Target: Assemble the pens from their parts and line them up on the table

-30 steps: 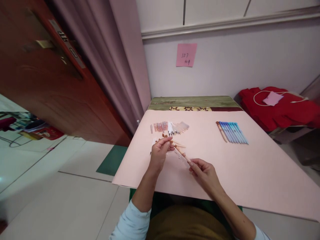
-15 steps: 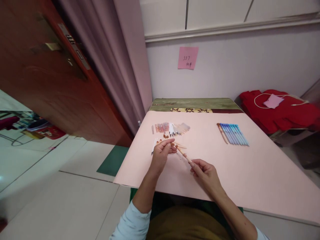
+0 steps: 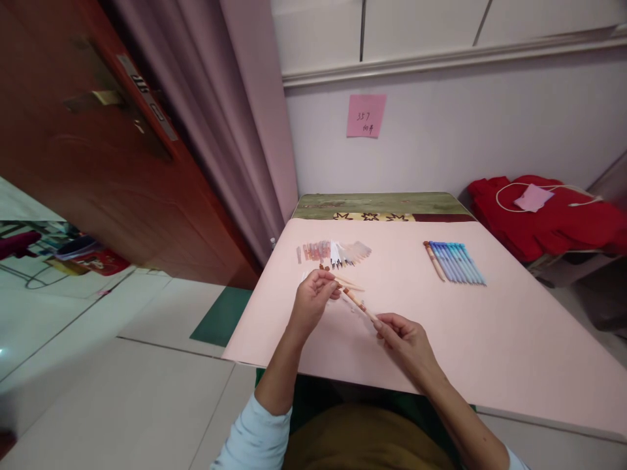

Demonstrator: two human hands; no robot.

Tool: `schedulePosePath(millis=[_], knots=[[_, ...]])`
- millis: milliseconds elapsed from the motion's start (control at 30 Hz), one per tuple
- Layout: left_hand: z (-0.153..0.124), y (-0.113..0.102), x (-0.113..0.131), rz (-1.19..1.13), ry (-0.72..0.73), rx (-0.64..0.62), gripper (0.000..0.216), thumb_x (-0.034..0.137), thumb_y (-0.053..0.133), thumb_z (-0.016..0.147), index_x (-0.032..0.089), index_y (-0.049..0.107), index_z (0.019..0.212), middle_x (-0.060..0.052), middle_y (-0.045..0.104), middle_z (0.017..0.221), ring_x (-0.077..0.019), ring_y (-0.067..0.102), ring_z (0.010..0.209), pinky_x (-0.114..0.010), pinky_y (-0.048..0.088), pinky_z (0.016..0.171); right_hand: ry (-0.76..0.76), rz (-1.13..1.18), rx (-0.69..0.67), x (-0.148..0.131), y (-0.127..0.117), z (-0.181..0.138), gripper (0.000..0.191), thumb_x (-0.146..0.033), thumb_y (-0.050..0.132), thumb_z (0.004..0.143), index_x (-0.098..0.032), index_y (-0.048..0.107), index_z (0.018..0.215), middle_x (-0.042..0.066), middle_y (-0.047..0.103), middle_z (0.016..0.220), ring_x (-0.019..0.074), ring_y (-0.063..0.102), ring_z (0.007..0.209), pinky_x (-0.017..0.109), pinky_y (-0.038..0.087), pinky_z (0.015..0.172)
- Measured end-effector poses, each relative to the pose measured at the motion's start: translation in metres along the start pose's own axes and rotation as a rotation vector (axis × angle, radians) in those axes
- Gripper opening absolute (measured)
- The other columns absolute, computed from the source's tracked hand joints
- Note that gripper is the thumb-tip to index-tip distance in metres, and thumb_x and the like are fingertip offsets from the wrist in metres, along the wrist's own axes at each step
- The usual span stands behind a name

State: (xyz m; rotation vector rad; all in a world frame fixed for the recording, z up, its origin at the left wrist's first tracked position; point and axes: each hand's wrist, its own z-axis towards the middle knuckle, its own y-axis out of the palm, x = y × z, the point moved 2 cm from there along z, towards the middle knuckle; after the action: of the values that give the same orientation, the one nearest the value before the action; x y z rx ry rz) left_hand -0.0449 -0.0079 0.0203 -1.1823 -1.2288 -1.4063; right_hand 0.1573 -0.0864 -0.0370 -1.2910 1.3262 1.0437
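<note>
My right hand [image 3: 404, 336] is closed around the lower end of a beige and brown pen [image 3: 356, 303], which slants up to the left above the table. At the pen's upper end, my left hand [image 3: 313, 297] pinches a small brown pen top [image 3: 337, 285], mostly hidden by the fingers. Beige pen parts [image 3: 353, 285] lie just behind the hands. More brown tops [image 3: 324, 267] sit past my left fingertips. Farther back are white refills [image 3: 336, 253], reddish clear pieces [image 3: 317, 250] and a fan of pale barrels [image 3: 357, 251].
On the right of the pink table [image 3: 490, 352] lies a row of blue and purple pens [image 3: 458, 263], with a beige, brown-topped pen [image 3: 434, 261] at its left end. Red cloth [image 3: 548, 228] with a white cable is beyond the table's right edge. A wooden door [image 3: 137, 176] stands left.
My left hand has brought the brown top onto the pen's upper end, closing the small gap between them. My right hand stays nearly still, holding the pen.
</note>
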Motion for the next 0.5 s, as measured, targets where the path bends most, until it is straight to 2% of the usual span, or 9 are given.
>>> schedulePosePath(millis=[133, 300, 400, 500], knots=[[0.001, 0.0, 0.001, 0.018, 0.012, -0.021, 0.022, 0.034, 0.073, 0.076, 0.016, 0.067, 0.086, -0.006, 0.069, 0.075, -0.0163, 0.065, 0.068, -0.031, 0.053, 0.071, -0.017, -0.051, -0.021, 0.001, 0.001, -0.002, 0.042, -0.055, 0.069, 0.077, -0.017, 0.076, 0.092, 0.005, 0.068, 0.07, 0.0172, 0.058, 0.062, 0.027, 0.046, 0.057], [0.0, 0.004, -0.001, 0.026, 0.007, -0.036, 0.022, 0.032, 0.072, 0.077, 0.014, 0.065, 0.088, -0.005, 0.069, 0.077, -0.0149, 0.065, 0.07, -0.029, 0.053, 0.072, -0.213, -0.214, 0.048, 0.0, -0.001, -0.003, 0.032, -0.05, 0.067, 0.08, -0.02, 0.077, 0.084, 0.009, 0.071, 0.087, 0.0214, 0.062, 0.077, 0.029, 0.048, 0.065], [-0.002, 0.008, -0.002, 0.044, -0.013, -0.037, 0.022, 0.032, 0.071, 0.078, 0.014, 0.062, 0.087, -0.004, 0.069, 0.075, -0.0138, 0.064, 0.067, -0.029, 0.054, 0.07, -0.232, -0.241, 0.025, 0.005, 0.0, -0.002, 0.03, -0.048, 0.066, 0.081, -0.02, 0.077, 0.086, 0.008, 0.07, 0.086, 0.0201, 0.062, 0.075, 0.028, 0.048, 0.064], [-0.001, 0.011, -0.002, 0.053, -0.034, -0.04, 0.023, 0.031, 0.072, 0.076, 0.014, 0.061, 0.087, -0.003, 0.067, 0.074, -0.0136, 0.064, 0.067, -0.029, 0.055, 0.069, -0.191, -0.22, 0.007, 0.01, 0.003, -0.002, 0.033, -0.048, 0.066, 0.081, -0.02, 0.075, 0.096, 0.005, 0.068, 0.077, 0.0167, 0.058, 0.065, 0.026, 0.046, 0.059]])
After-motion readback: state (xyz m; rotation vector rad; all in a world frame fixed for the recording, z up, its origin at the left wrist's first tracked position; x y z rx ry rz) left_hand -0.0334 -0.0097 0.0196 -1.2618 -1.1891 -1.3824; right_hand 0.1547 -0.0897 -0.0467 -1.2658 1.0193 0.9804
